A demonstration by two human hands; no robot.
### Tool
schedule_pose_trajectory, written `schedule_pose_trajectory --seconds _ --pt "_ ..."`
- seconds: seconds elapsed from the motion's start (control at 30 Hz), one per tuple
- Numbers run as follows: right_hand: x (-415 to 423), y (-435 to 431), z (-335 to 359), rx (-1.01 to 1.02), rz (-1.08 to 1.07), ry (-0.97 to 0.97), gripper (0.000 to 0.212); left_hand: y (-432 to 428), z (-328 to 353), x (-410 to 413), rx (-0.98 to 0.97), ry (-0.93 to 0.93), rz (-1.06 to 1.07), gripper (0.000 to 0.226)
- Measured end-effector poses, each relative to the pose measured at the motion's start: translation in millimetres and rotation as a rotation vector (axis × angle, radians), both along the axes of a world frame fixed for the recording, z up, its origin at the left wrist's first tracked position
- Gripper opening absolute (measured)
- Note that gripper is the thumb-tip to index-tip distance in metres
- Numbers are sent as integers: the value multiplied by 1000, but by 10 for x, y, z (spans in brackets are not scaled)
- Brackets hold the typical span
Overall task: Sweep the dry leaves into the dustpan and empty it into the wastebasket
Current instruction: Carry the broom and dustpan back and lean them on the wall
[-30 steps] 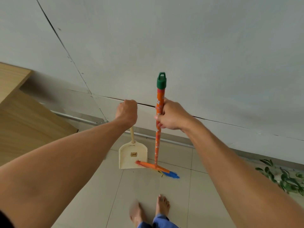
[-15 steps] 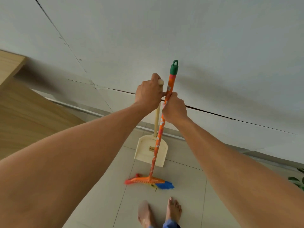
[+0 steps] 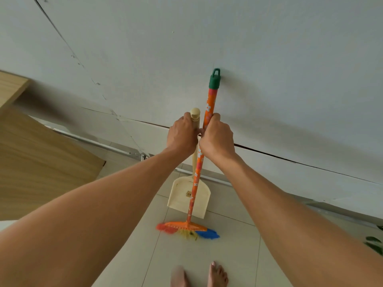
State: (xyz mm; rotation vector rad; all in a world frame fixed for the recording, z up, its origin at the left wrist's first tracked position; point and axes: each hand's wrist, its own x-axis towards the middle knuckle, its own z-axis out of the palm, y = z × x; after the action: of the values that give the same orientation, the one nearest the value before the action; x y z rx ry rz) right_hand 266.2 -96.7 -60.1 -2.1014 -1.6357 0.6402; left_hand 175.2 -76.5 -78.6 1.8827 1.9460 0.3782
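tiled floor (image 3: 128, 255), dustpan (image 3: 187, 198) and broom (image 3: 187, 227) below both hands

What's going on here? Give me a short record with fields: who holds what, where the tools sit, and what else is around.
left hand: grips the cream dustpan by its long handle
right hand: grips the orange broom handle
tools: both upright, side by side near the wall
broom head: on the tiled floor, in front of the dustpan
dry leaves: none visible
wastebasket: not in view
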Motion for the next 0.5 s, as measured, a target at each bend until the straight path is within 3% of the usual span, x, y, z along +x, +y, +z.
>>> schedule_pose_trajectory --seconds 0.33,0.5 --pt "97 78 136 145 -13 39 25 5 -2 40 38 -4 -42 21" --pt "101 143 56 89 -80 42 21 48 -3 83 26 -21 -53 19"
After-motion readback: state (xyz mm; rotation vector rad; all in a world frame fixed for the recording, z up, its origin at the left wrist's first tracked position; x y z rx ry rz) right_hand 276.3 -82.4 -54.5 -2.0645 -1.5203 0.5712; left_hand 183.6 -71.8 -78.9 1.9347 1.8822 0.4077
